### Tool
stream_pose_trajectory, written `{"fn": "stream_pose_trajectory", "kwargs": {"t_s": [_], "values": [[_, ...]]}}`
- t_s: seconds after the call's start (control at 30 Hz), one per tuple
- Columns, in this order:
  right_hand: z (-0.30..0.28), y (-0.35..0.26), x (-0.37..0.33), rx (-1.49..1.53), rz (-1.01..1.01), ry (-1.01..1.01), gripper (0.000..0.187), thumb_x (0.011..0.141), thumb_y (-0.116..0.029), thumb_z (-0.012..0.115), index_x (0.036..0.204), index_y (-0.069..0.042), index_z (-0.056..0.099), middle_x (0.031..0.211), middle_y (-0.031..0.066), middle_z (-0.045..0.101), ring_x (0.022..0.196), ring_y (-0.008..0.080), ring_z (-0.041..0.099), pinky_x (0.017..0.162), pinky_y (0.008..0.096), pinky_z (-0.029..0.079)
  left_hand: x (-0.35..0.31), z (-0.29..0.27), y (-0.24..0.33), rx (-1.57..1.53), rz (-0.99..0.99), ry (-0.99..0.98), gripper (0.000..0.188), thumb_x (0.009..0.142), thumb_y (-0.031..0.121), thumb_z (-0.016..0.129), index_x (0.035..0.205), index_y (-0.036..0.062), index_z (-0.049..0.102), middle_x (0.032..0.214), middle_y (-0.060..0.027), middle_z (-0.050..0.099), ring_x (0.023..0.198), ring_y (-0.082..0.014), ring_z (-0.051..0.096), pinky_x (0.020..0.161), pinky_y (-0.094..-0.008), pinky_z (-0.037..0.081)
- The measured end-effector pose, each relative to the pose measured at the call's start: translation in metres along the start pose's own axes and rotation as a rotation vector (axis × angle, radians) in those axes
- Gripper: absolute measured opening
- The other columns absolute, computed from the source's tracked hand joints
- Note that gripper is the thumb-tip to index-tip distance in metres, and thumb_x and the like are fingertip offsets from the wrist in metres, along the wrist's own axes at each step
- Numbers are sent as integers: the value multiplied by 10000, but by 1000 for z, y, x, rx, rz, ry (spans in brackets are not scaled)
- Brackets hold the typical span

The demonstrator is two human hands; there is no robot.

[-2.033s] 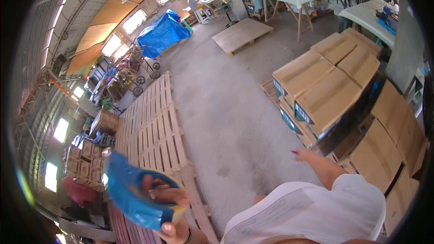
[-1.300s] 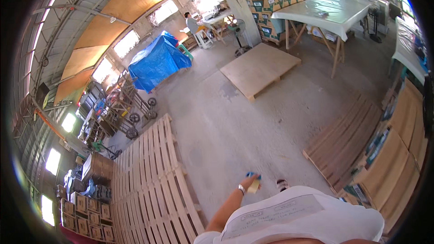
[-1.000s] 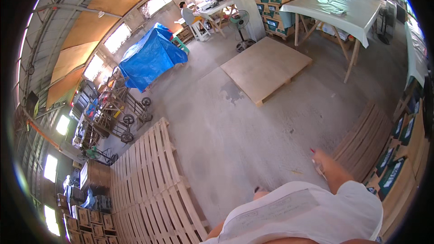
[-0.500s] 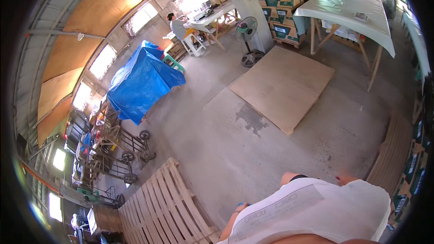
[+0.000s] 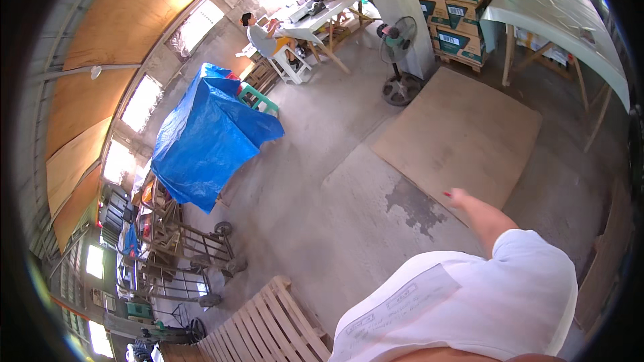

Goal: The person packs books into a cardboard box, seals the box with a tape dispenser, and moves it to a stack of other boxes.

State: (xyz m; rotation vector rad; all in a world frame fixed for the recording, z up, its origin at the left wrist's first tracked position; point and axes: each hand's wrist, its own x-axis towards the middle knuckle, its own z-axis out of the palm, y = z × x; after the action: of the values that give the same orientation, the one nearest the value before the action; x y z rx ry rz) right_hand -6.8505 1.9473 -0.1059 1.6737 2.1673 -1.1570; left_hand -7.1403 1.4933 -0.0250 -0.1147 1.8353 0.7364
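Observation:
My right arm swings out in front of my white shirt [image 5: 483, 281], and my right hand [image 5: 457, 196] is over the near edge of a flat brown board [image 5: 463, 134] on the floor. A red nail shows at a fingertip. The other fingers are bunched or turned away, so I cannot tell whether the hand is open or closed. Nothing is seen in it. My left hand is out of view, behind or below my body. A sheet with handwriting [image 5: 402, 305] shows across the front of the shirt.
A pallet [image 5: 268, 325] lies at the lower left, near hand trucks [image 5: 201, 248]. Farther off are a blue tarp-covered heap [image 5: 208, 137], a standing fan [image 5: 399, 60], stacked cartons [image 5: 459, 13] and a covered table [image 5: 557, 10]. A seated person [image 5: 265, 37] is at a far table.
My right hand has swung forward from beside my body to over the board's edge. My left wrist has gone out of view. The surroundings have shifted as I move.

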Motion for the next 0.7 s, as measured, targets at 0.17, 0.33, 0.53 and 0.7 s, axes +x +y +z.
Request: {"fn": "stream_pose_trajectory", "kwargs": {"t_s": [0.17, 0.33, 0.53, 0.7], "values": [[-44, -318, 103, -117, -552, 91, 489, 684, -312, 773, 1050, -71, 557, 951, 166, 656, 908, 331, 636, 770, 424, 509, 90, -79, 84, -223, -119, 38, 336, 791, 288, 624, 1007, 35, 570, 896, -149, 655, 734, -269, 641, 657, -435, 516], [-56, -367, 233, -8, -401, 94, 462, 690, -263, 749, 1051, -52, 552, 1023, 201, 631, 940, 366, 616, 782, 448, 501, 191, -153, 220, -368, -175, 29, 354, 776, 266, 625, 1045, 46, 558, 925, -133, 649, 783, -266, 632, 702, -454, 508], [-43, -201, 275, -77, 505, 59, 469, 599, -282, 809, 986, -48, 683, 985, 157, 669, 876, 286, 661, 745, 396, 536, 335, -237, 464, -589, -125, -155, 388, 759, 240, 627, 1092, 58, 543, 959, -114, 643, 842, -262, 622, 756, -476, 499], [-60, -194, 269, 111, 861, -8, 463, 691, -276, 755, 1087, -60, 648, 1143, 188, 615, 1036, 307, 618, 860, 398, 501, 399, -249, 764, -755, 312, -400, 511, 724, 226, 631, 1188, 64, 490, 972, -98, 642, 870, -264, 617, 790, -488, 496]]}}
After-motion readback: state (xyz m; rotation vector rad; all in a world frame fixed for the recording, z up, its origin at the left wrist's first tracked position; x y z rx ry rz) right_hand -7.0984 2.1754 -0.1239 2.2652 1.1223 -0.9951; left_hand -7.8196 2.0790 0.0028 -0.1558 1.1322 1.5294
